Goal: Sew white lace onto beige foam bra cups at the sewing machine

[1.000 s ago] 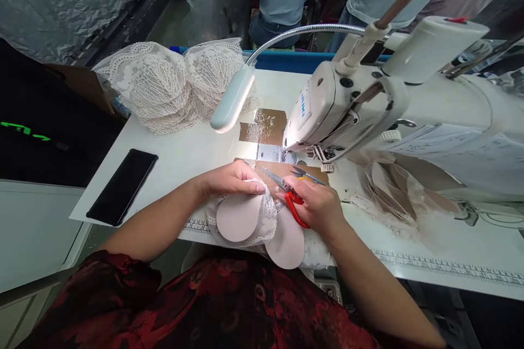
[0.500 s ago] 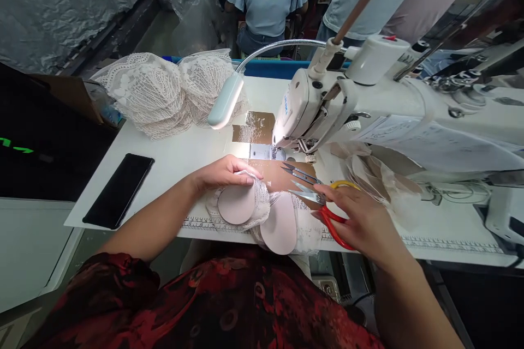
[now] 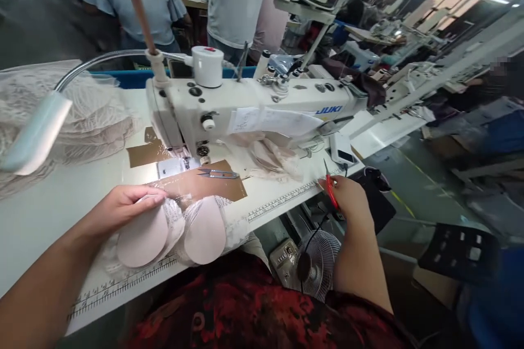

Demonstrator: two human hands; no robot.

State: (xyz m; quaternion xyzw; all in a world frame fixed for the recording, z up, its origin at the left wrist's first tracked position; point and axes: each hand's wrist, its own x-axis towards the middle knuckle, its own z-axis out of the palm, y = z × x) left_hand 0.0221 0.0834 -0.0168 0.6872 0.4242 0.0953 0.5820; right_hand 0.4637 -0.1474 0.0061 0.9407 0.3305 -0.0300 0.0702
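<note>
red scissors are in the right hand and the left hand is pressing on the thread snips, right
No. The head view shows the left hand pressing on the lace cups; the thread snips lie apart by the needle. The red scissors are in the right hand.

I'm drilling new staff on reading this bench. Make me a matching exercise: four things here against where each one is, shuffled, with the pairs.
1 red-handled scissors
2 thread snips
3 pink padded cups
4 small fan

A on the brown patch
B under the left hand
C below the edge of the table
D in the right hand

Pairs: 1-D, 2-A, 3-B, 4-C
</note>
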